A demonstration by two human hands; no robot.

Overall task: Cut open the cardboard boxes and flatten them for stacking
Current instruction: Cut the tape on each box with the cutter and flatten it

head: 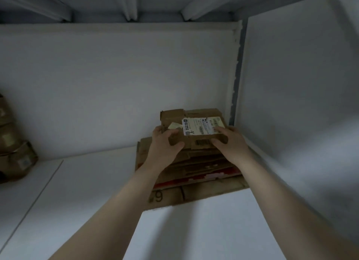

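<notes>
Head view: both hands, left (165, 143) and right (229, 143), clamp a flattened brown cardboard box (194, 127) directly above the flat cardboard stack (194, 174).

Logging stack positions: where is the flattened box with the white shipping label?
In the head view, right of centre: the labelled box lies atop the cardboard stack in the shelf's back-right corner, left hand and right hand gripping its sides.
</notes>
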